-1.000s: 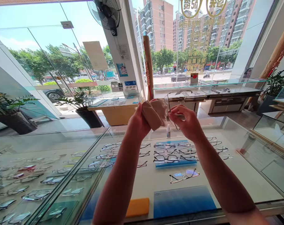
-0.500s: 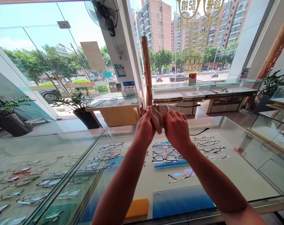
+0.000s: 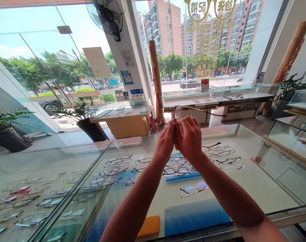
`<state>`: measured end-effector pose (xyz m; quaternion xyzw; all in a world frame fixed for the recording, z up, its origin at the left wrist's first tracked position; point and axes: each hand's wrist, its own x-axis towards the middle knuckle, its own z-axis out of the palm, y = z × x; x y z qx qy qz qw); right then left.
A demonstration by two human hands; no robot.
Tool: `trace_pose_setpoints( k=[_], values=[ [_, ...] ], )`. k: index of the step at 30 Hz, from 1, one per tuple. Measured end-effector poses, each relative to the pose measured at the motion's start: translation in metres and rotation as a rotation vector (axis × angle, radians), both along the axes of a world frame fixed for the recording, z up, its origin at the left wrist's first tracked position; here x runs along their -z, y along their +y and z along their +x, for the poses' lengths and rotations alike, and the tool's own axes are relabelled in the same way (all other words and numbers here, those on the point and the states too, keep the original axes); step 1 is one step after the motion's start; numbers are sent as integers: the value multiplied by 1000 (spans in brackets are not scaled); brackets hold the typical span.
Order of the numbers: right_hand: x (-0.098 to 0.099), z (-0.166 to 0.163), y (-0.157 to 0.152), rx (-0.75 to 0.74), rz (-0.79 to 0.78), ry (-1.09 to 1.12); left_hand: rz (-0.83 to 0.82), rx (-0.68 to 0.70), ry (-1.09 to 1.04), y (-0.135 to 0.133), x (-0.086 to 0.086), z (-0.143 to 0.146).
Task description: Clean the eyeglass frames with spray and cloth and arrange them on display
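Observation:
Both my hands are raised together above a glass display counter [image 3: 243, 134]. My right hand [image 3: 189, 137] is closed on a pair of thin dark-framed glasses [image 3: 178, 112]; one lens sticks up above my fingers and a temple arm runs out to the right. My left hand [image 3: 165, 143] is closed and pressed against the right one at the lens; a sliver of tan cloth [image 3: 175, 145] shows between the hands, most of it hidden.
Under the counter glass lie rows of spectacle frames [image 3: 175, 169] on blue mats, one loose pair [image 3: 193, 189], and an orange pad [image 3: 148, 226]. A second showcase [image 3: 29, 198] sits left. Potted plants [image 3: 88, 116], more counters and a wall fan [image 3: 105, 15] stand by the windows.
The tan cloth, bunched openly in my left hand a second ago, is now almost hidden between my hands. The hands came together, and the lens now shows above them.

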<state>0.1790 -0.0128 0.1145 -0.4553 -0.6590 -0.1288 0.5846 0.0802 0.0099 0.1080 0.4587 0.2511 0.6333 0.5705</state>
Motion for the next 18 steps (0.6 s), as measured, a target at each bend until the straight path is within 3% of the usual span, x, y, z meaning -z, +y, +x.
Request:
trace_pose_setpoints(
  k=[5, 7, 11, 14, 18],
  values=[
    [-9, 24, 7, -42, 84, 161, 64, 87, 200, -3, 0, 2],
    [-18, 38, 7, -164, 74, 283, 111, 101, 296, -2, -4, -5],
    [-34, 58, 0, -559, -85, 500, 179, 136, 539, 1, -15, -28],
    [-39, 62, -6, -766, -190, 575, 285, 31, 710, -1, -24, -44],
    [-41, 61, -11, -890, -323, 598, 512, -212, 710, -14, -40, -53]
  ],
)
